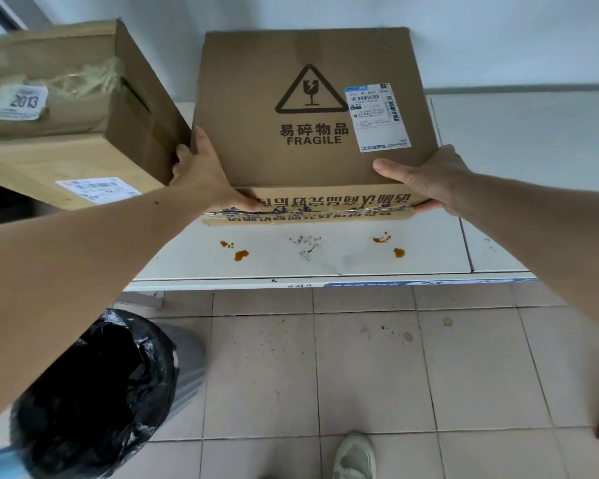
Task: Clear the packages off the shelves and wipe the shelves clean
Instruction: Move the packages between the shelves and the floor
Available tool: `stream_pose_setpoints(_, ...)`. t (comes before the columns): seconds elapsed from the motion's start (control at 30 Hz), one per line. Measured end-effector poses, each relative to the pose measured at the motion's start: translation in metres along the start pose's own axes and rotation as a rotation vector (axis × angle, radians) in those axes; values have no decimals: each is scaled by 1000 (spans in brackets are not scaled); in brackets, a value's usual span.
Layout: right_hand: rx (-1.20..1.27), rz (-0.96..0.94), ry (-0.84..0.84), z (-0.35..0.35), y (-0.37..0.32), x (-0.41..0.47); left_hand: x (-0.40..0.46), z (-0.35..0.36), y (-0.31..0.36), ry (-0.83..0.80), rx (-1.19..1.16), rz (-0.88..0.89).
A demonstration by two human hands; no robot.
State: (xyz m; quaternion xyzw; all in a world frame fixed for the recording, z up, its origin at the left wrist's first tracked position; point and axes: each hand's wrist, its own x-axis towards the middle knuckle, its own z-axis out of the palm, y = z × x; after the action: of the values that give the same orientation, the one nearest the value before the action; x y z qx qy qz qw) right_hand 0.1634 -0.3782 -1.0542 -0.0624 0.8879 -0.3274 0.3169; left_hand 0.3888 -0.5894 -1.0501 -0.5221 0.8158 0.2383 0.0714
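Both hands on it now: left hand (201,174) and right hand (426,181) curl their fingers round the near corners of the flat brown cardboard FRAGILE box (308,133), tilted above the stained white shelf (308,257)

Below me a bin (94,392) with a black liner stands near left on the tile floor (370,368); my pale shoe (355,456) shows at the near edge.

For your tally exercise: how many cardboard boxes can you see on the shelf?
3: the FRAGILE box held in the middle, a tilted box at left, and a paler box beneath that. Others may sit out of frame.
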Motion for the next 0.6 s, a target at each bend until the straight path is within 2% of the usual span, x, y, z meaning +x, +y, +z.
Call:
stream_pose_setpoints(0.33,14,-15,93,-30,27,-20,-18,4,24,29,-104,41)
stream_pose_setpoints(0.6,111,37,243,-85,91,-60,-61,18,79,0,-67,241)
